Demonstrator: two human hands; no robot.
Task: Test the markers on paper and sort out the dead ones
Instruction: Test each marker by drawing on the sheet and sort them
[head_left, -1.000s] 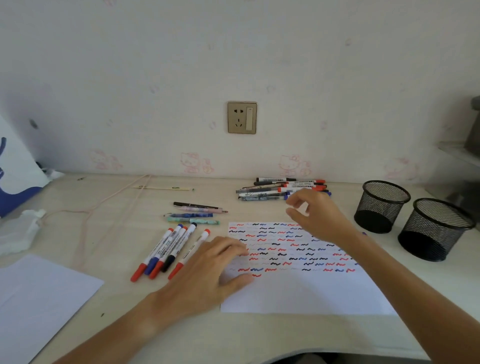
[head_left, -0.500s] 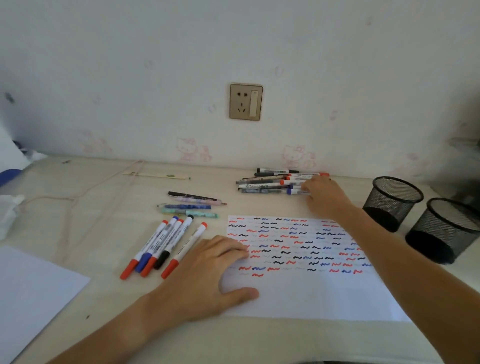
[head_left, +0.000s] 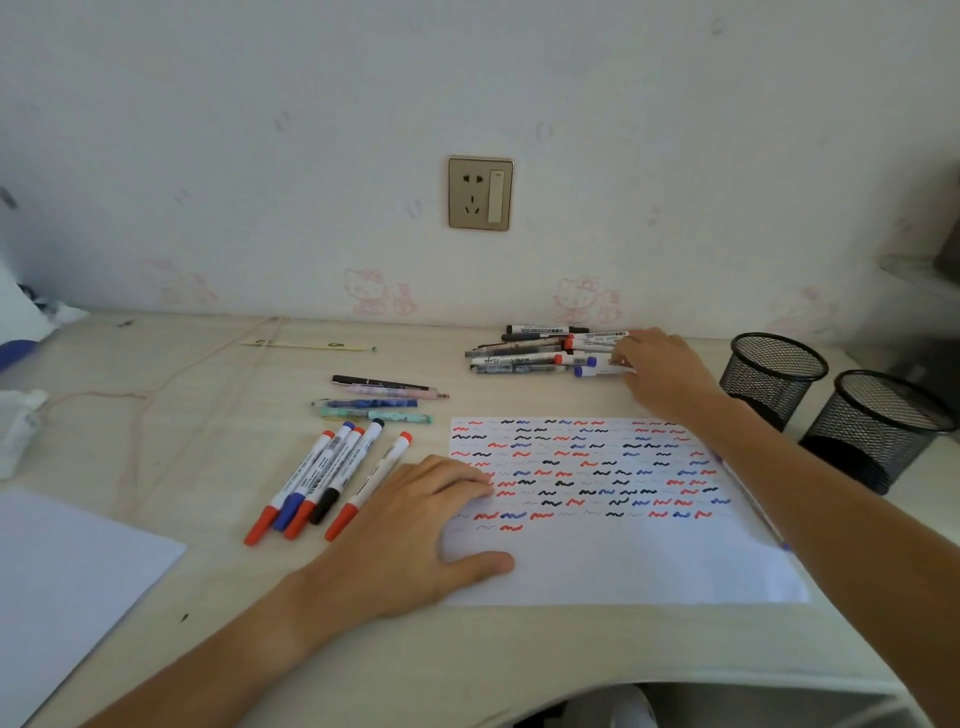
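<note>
Her right hand (head_left: 660, 371) pinches a blue-capped marker (head_left: 597, 370) in the pile (head_left: 540, 351), left hand (head_left: 415, 525) flat on the paper (head_left: 623, 561); tugging could scatter neighbours.

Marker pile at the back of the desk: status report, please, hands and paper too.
Right hand on the marker pile, fingers at a blue-capped marker; grip unclear. Left hand flat, pressing the test paper. Nothing blocking.

Head cam, looks fwd and down over desk (head_left: 218, 644), close range.
</note>
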